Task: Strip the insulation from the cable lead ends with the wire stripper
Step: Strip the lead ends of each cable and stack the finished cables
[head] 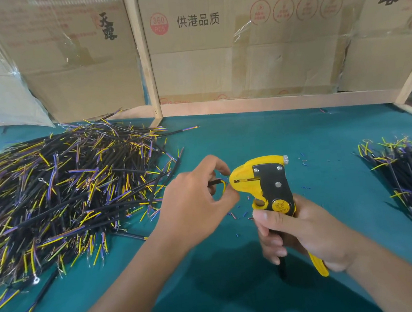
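Observation:
My right hand (pixel 300 234) grips the handles of a yellow and black wire stripper (pixel 265 182), held upright with its jaws pointing left. My left hand (pixel 196 197) pinches a black cable (pixel 216 182) with a yellow lead bent at its end. The lead end sits right at the mouth of the stripper's jaws. My fingers hide most of the cable.
A big heap of black cables (pixel 60 195) with yellow and purple leads covers the left of the green table (pixel 323 129). A smaller heap of cables (pixel 411 181) lies at the right. Bits of stripped insulation (pixel 238 213) are scattered under the stripper. Cardboard panels (pixel 240 52) in a wooden frame stand behind.

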Tool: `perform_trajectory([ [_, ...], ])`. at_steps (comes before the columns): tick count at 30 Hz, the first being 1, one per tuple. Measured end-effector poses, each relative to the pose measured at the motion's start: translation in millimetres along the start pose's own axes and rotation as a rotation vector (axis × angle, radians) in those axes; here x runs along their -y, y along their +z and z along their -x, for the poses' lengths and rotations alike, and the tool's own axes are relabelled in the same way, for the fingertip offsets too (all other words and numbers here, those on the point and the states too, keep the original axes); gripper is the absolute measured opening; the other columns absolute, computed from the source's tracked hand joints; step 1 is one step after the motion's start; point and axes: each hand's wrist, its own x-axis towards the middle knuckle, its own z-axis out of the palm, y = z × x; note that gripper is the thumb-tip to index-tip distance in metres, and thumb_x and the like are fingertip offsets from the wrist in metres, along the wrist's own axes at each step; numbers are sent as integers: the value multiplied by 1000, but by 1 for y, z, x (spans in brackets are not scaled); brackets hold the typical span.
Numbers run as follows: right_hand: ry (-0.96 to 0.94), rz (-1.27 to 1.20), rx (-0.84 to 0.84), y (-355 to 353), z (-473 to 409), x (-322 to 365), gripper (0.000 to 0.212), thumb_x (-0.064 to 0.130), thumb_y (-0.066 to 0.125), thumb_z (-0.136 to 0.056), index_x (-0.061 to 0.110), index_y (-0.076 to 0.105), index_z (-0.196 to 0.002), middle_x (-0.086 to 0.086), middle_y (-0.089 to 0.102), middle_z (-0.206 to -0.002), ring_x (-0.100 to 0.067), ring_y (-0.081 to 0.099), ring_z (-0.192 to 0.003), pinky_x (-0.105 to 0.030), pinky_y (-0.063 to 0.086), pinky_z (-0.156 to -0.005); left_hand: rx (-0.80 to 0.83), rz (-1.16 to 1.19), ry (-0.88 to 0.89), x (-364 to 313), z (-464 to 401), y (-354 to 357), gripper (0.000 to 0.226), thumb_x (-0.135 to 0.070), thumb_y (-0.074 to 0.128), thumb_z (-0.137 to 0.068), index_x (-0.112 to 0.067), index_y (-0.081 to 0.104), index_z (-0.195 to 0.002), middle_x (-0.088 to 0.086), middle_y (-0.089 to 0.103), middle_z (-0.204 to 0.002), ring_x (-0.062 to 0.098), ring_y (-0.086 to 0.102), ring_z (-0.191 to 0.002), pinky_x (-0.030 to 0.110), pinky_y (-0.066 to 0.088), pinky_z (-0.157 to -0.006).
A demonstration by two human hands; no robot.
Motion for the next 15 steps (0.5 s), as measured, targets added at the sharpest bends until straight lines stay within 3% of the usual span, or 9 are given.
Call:
perform_trajectory([
  [2,4,15,-49,2,-1,-1,47,46,74,-84,10,49,-67,-8,36,-57,-23,37,-48,-34,45,-51,2,-19,6,1,0,0,18,-35,70,-80,-29,56,-91,-6,41,-56,16,42,-54,36,43,-56],
  [6,48,-31,-170,4,-3,-2,47,50,76,-76,14,49,-62,-6,32,-54,-20,32,-42,-30,39,-46,8,-33,-14,0,-1,1,19,-42,59,-75,-30,56,-91,-5,39,-56,16,45,-56,33,42,-58],
  [12,41,-80,-216,-5,-2,1,49,50,75,-77,13,46,-63,-4,29,-54,-19,27,-41,-28,36,-45,36,-34,-38,8,-3,-3,27,-50,60,-73,-30,56,-92,-6,37,-58,15,43,-59,33,45,-63],
  [15,30,-195,-173,-11,-3,-1,45,45,74,-81,11,49,-66,-6,31,-57,-20,30,-43,-31,38,-48,92,8,-59,10,-3,-4,32,-51,55,-73,-32,54,-99,-6,39,-64,15,49,-67,37,51,-74],
])
